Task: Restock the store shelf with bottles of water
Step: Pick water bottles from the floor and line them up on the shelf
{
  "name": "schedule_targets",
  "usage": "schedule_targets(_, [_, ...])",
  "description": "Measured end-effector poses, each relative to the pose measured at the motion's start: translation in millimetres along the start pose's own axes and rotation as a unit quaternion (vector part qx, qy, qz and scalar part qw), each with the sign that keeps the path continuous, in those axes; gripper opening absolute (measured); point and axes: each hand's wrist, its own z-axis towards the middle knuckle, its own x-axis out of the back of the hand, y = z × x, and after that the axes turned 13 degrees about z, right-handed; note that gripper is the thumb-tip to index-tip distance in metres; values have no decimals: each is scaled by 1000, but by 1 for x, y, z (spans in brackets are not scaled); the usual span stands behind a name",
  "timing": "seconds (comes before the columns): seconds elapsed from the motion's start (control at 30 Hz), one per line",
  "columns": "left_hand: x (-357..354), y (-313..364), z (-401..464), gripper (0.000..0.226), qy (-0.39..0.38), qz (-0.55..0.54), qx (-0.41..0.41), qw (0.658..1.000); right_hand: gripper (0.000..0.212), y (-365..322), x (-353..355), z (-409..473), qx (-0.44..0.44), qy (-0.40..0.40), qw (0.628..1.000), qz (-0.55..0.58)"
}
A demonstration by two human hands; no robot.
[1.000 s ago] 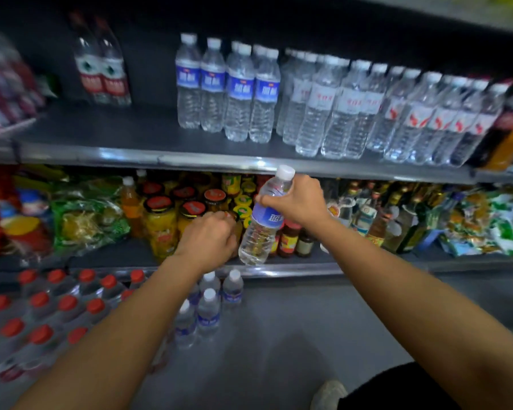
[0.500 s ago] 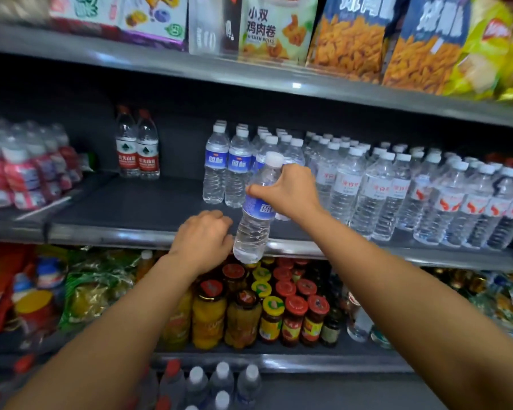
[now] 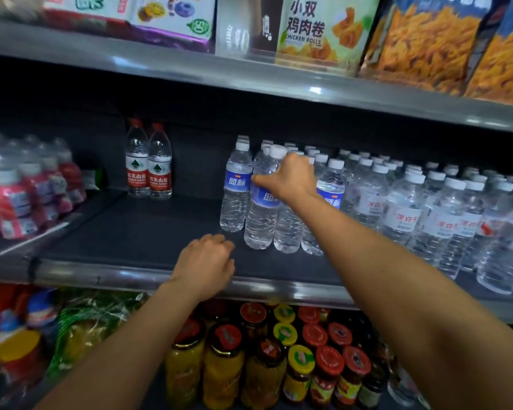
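Head view: right hand [image 3: 288, 180] grip holds the water bottle [image 3: 261, 214] upright on the shelf [image 3: 137, 232].

The snack bag [image 3: 308, 28] on the top shelf reads 小双 鸡肉卷 in dark characters, with CHICKEN ROLLS in small capitals below. The blue label of the water bottle [image 3: 237, 184] on the middle shelf reads 蓝标 in white. Two red-labelled bottles [image 3: 148, 161] at the back carry 农夫山泉 under a green mountain mark. The white-labelled bottles [image 3: 404, 214] to the right bear red characters, about 凉白开, partly blurred. Other labels are too blurred to read
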Motion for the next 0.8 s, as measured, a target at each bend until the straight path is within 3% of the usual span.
schedule_targets(0.5, [-24,-2,16,34,18,-36,-17,999,52,-2,-12,26,-34,-58,994,-91])
schedule_targets(0.8, [-23,3,11,35,22,-41,-28,999,57,-4,-11,24,-37,-42,994,-93])
